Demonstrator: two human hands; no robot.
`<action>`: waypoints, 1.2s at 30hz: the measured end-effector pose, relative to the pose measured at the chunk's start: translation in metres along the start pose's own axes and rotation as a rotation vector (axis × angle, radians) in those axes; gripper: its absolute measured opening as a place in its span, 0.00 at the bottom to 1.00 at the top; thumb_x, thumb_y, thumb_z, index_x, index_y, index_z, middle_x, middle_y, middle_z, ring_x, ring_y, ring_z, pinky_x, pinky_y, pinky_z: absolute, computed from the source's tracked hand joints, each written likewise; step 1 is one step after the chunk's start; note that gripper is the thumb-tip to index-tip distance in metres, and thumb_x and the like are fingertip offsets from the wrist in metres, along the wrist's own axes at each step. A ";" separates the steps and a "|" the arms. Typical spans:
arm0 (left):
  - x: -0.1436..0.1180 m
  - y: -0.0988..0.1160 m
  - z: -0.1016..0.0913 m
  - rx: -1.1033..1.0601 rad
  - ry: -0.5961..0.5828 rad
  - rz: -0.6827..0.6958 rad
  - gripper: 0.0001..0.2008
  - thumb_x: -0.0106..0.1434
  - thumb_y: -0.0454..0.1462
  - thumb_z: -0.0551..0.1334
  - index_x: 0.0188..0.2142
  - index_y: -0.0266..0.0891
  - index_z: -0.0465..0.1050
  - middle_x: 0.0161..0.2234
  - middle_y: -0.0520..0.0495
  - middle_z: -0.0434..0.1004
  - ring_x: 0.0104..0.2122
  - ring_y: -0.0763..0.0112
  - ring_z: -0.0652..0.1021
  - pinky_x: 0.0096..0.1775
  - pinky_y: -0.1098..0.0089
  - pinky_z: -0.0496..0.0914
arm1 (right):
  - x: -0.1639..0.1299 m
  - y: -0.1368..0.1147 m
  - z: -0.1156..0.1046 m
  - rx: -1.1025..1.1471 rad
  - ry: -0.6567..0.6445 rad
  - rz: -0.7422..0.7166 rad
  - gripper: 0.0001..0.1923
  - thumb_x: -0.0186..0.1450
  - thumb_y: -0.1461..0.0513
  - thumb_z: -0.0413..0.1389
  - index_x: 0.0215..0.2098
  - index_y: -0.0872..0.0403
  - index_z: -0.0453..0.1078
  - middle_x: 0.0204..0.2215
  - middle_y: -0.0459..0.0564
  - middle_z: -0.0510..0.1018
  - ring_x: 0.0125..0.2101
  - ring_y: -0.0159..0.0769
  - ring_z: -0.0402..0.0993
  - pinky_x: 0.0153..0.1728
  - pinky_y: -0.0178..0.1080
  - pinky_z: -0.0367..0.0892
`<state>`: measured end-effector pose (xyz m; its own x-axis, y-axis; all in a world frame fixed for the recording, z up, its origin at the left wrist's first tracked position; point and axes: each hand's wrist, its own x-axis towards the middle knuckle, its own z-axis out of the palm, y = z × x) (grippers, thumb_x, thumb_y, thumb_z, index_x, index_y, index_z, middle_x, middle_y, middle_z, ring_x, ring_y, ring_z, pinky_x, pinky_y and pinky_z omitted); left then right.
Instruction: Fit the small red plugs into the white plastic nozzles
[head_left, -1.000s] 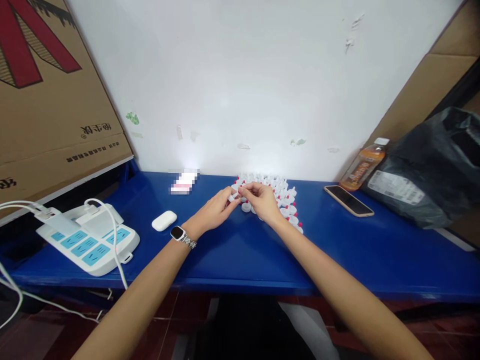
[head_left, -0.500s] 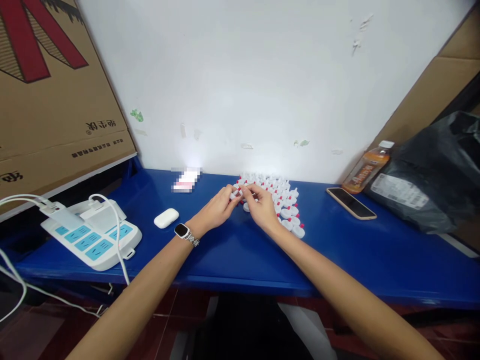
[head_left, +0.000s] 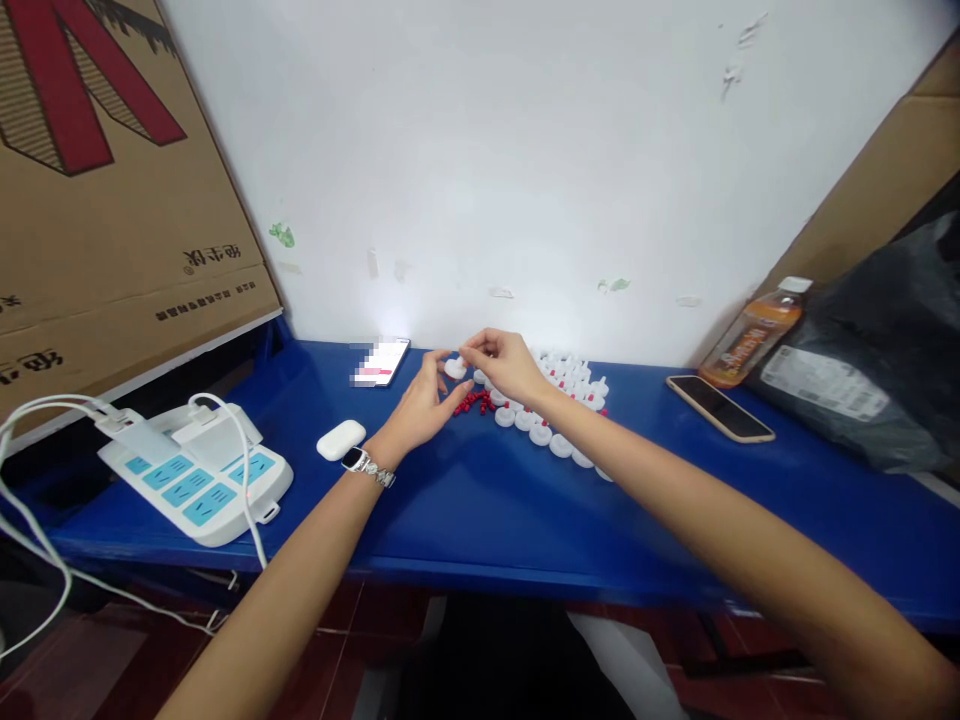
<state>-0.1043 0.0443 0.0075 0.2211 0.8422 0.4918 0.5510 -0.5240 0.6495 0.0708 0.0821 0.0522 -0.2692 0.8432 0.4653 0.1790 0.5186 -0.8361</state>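
A white nozzle cap (head_left: 454, 368) with a round base is at the fingertips of my right hand (head_left: 510, 366), whose thumb and index finger pinch its narrow top. My left hand (head_left: 427, 400) is open just left of it, thumb spread away from the fingers. The left fingertips are close to the cap's rim; whether they touch it I cannot tell. Below the hands lies a small pile of loose red tips (head_left: 472, 402). Many more white nozzle caps (head_left: 540, 433) stand in rows, several with red tips on; my right hand and forearm hide part of them.
On the blue table (head_left: 480, 520) are a white earbud case (head_left: 341, 440), a lit phone (head_left: 384, 362), and a white power strip (head_left: 202, 480) with cables. To the right lie another phone (head_left: 720, 408), an orange drink bottle (head_left: 754, 335) and a dark plastic bag (head_left: 862, 360). A white wall (head_left: 480, 180) stands behind.
My hands have moved apart; the left thumb has spread from the fingers. My right hand has shifted slightly left and up, and the red pile below has come into view.
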 end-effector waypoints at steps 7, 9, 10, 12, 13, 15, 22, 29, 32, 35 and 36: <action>0.004 -0.024 -0.009 0.111 -0.006 -0.024 0.19 0.69 0.49 0.58 0.52 0.40 0.66 0.42 0.45 0.73 0.37 0.66 0.74 0.43 0.62 0.71 | 0.045 0.028 0.010 -0.666 -0.214 0.102 0.04 0.62 0.67 0.58 0.33 0.56 0.76 0.31 0.51 0.83 0.32 0.35 0.77 0.36 0.34 0.67; 0.004 -0.021 -0.010 0.126 -0.038 -0.021 0.18 0.69 0.49 0.57 0.51 0.40 0.68 0.42 0.44 0.73 0.38 0.65 0.75 0.43 0.62 0.71 | 0.047 0.035 0.015 -0.740 -0.270 0.096 0.05 0.60 0.67 0.59 0.32 0.55 0.77 0.31 0.50 0.83 0.33 0.36 0.77 0.37 0.35 0.67; 0.003 -0.020 -0.010 0.130 -0.049 -0.016 0.18 0.69 0.48 0.57 0.50 0.40 0.69 0.42 0.44 0.73 0.38 0.65 0.75 0.43 0.61 0.71 | 0.047 0.037 0.016 -0.751 -0.282 0.094 0.04 0.60 0.67 0.60 0.32 0.54 0.78 0.32 0.50 0.83 0.33 0.37 0.77 0.37 0.35 0.67; 0.003 -0.017 -0.011 0.130 -0.060 0.002 0.17 0.69 0.48 0.57 0.49 0.40 0.70 0.42 0.44 0.73 0.39 0.64 0.75 0.43 0.62 0.71 | 0.044 0.035 0.015 -0.753 -0.278 0.093 0.04 0.61 0.64 0.61 0.35 0.54 0.78 0.32 0.50 0.82 0.33 0.37 0.76 0.37 0.36 0.66; 0.003 -0.016 -0.010 0.126 -0.063 0.014 0.16 0.70 0.48 0.57 0.49 0.40 0.70 0.41 0.44 0.74 0.39 0.64 0.75 0.43 0.62 0.71 | 0.041 0.032 0.012 -0.744 -0.262 0.086 0.06 0.62 0.62 0.61 0.37 0.54 0.78 0.32 0.50 0.82 0.33 0.37 0.76 0.37 0.37 0.66; 0.004 -0.013 -0.009 0.112 -0.065 0.046 0.16 0.70 0.47 0.57 0.48 0.39 0.70 0.42 0.44 0.74 0.41 0.63 0.75 0.43 0.62 0.71 | 0.032 0.023 0.000 -0.700 -0.195 0.054 0.10 0.65 0.58 0.59 0.40 0.54 0.77 0.32 0.50 0.82 0.32 0.37 0.76 0.37 0.37 0.66; -0.002 0.017 0.007 0.144 -0.155 0.222 0.15 0.69 0.47 0.58 0.48 0.42 0.72 0.46 0.43 0.73 0.46 0.60 0.74 0.52 0.56 0.70 | -0.061 -0.020 -0.075 -0.687 0.102 -0.094 0.17 0.72 0.50 0.50 0.40 0.51 0.76 0.40 0.52 0.81 0.45 0.43 0.74 0.50 0.45 0.65; -0.016 0.057 0.055 0.306 -0.242 0.440 0.37 0.65 0.55 0.60 0.67 0.44 0.55 0.70 0.35 0.51 0.70 0.47 0.55 0.67 0.45 0.55 | -0.160 -0.002 -0.115 -0.914 0.124 0.063 0.34 0.66 0.41 0.53 0.65 0.47 0.62 0.64 0.61 0.63 0.65 0.56 0.57 0.60 0.59 0.59; -0.014 0.063 0.080 0.380 -0.302 0.406 0.38 0.68 0.57 0.55 0.70 0.42 0.51 0.72 0.34 0.45 0.71 0.46 0.49 0.68 0.42 0.49 | -0.171 0.012 -0.115 -0.944 0.024 0.068 0.35 0.67 0.42 0.52 0.68 0.46 0.57 0.67 0.61 0.58 0.67 0.55 0.53 0.61 0.58 0.58; -0.008 0.066 0.099 0.395 -0.367 0.391 0.35 0.71 0.56 0.51 0.71 0.43 0.50 0.73 0.35 0.46 0.72 0.49 0.49 0.68 0.42 0.47 | -0.167 0.022 -0.118 -0.946 0.007 0.065 0.32 0.70 0.45 0.50 0.68 0.46 0.57 0.67 0.62 0.58 0.67 0.53 0.54 0.61 0.57 0.59; -0.005 0.067 0.103 0.395 -0.378 0.388 0.34 0.71 0.55 0.50 0.71 0.43 0.50 0.72 0.35 0.47 0.72 0.50 0.49 0.68 0.42 0.47 | -0.164 0.024 -0.119 -0.947 0.010 0.064 0.31 0.70 0.45 0.49 0.67 0.47 0.58 0.66 0.62 0.59 0.67 0.53 0.55 0.61 0.57 0.59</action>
<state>0.0148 0.0186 -0.0114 0.6895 0.6266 0.3632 0.6121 -0.7722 0.1702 0.2322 -0.0266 -0.0099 -0.2248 0.8729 0.4330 0.8874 0.3669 -0.2790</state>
